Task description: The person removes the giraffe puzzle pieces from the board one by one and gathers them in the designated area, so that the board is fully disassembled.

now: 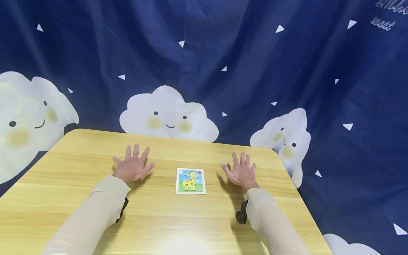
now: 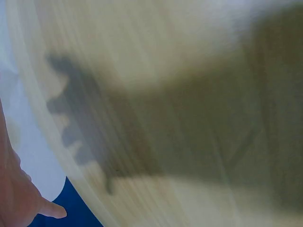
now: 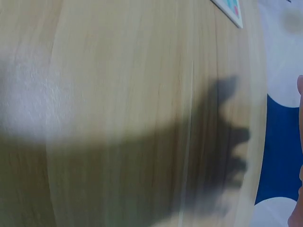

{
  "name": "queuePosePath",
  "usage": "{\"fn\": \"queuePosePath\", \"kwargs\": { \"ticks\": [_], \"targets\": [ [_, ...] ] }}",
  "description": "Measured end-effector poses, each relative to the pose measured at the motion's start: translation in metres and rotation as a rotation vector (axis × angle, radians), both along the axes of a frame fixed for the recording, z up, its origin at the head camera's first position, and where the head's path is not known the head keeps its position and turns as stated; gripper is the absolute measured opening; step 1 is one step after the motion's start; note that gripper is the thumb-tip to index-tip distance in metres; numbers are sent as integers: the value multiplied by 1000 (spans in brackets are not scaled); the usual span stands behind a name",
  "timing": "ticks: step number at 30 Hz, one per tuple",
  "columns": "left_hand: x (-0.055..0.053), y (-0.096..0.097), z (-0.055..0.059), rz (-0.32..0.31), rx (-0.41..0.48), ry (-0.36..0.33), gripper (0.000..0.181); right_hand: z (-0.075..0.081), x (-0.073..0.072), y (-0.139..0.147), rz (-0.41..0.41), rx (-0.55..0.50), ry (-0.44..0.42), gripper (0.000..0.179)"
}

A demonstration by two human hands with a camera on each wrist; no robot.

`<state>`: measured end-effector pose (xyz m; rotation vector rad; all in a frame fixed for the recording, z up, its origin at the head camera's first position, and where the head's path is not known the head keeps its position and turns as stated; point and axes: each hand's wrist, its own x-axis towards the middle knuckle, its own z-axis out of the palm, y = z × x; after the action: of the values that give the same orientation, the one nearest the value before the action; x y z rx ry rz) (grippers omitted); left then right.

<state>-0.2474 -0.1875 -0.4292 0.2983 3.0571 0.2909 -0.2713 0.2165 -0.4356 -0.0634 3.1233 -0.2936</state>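
Observation:
Between the two hands, a white-bordered square picture card or puzzle (image 1: 190,181) lies on the wooden table, showing a yellow giraffe with red spots. To its left, my left hand (image 1: 132,168) is held palm down over the table with fingers spread, holding nothing. My right hand (image 1: 241,173) mirrors it on the card's right, fingers also spread and nothing held. In the left wrist view part of the left hand (image 2: 21,194) shows at the lower left edge. The right wrist view catches a corner of the card (image 3: 233,9) and a sliver of the right hand (image 3: 300,189).
The light wooden table (image 1: 153,223) has rounded far corners. Behind it hangs a dark blue curtain (image 1: 204,63) printed with smiling clouds and small white triangles. Hand shadows fall on the tabletop. A small black camera (image 1: 243,211) sits at the right wrist.

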Motion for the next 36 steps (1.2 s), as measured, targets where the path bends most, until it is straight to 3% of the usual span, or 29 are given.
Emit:
{"fn": "queuePosePath", "kwargs": {
  "ticks": [6, 10, 19, 26, 32, 36],
  "targets": [
    [0, 4, -8, -19, -5, -12, 75, -4, 3, -2, -1, -29, 14, 83],
    [6, 15, -11, -54, -28, -32, 74, -8, 8, -8, 3, -55, 29, 80],
    [32, 50, -15, -139, 33, -58, 72, -14, 19, -19, 29, -138, 77, 79],
    [45, 69, -15, -179, 1, -80, 73, -19, 28, -23, 25, -196, 74, 74],
    [63, 88, -11, -225, -26, -115, 73, -22, 34, -36, 55, -216, 93, 70],
    [76, 100, -14, -248, 8, -146, 74, -21, 37, -48, 70, -234, 83, 67]
  ]
}}
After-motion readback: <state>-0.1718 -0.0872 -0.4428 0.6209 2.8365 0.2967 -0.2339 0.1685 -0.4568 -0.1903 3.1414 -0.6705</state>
